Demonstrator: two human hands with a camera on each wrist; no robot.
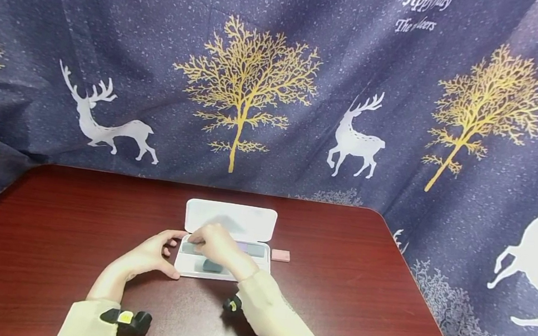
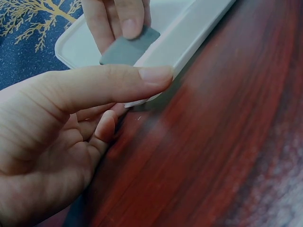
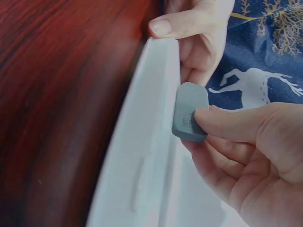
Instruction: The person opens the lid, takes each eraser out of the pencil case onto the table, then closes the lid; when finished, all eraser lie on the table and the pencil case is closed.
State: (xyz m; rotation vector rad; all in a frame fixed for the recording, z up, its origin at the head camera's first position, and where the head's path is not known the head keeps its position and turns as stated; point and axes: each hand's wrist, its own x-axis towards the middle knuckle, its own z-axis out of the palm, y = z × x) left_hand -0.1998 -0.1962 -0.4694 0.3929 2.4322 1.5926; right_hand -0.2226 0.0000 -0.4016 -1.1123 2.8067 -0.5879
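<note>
A white pencil case (image 1: 181,265) lies on the table with its lid (image 1: 231,214) standing up behind. My left hand (image 1: 154,257) grips the case's left end, its thumb (image 2: 156,75) at the near corner and a finger at the far one. Between the thumb and fingers of my right hand (image 1: 216,243) is a grey-green eraser (image 3: 191,111) with rounded corners, pinched over the left part of the case. In the head view the right hand covers much of the case's inside. A dark blue-grey shape (image 1: 212,266) shows in the near part of the case.
A small pink block (image 1: 280,256) lies on the red-brown table (image 1: 343,300) just right of the case. Dark bands (image 1: 126,317) with yellow marks sit on my wrists. Behind the table hangs a blue cloth (image 1: 281,152) with deer and trees.
</note>
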